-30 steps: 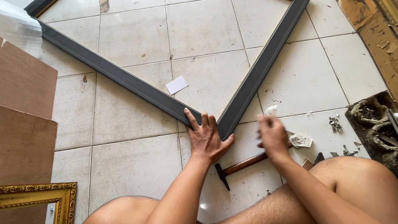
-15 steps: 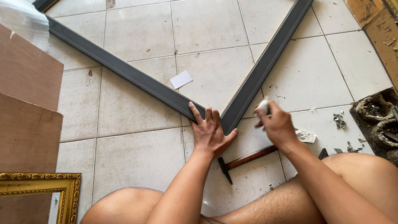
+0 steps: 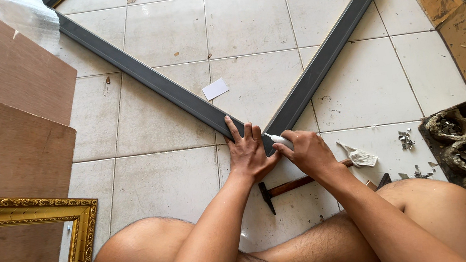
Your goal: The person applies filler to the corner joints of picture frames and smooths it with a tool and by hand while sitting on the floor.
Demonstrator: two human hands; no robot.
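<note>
Left hand [image 3: 249, 154] pressed flat, fingers spread, on the near corner of the dark frame [image 3: 181, 96] lying on the tiled floor [image 3: 161, 175]. Right hand [image 3: 307, 153] clamped on a small white tube [image 3: 279, 139], nozzle toward 10 o'clock at that corner joint. Hammer [image 3: 287, 187] at 6 o'clock, just beneath both hands.

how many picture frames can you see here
2. The dark grey frame lies flat on the tiled floor, its near corner under the left hand, with the right hand beside it. The ornate gold frame is at lower left. Gilded moulding at top right may be another.
</note>
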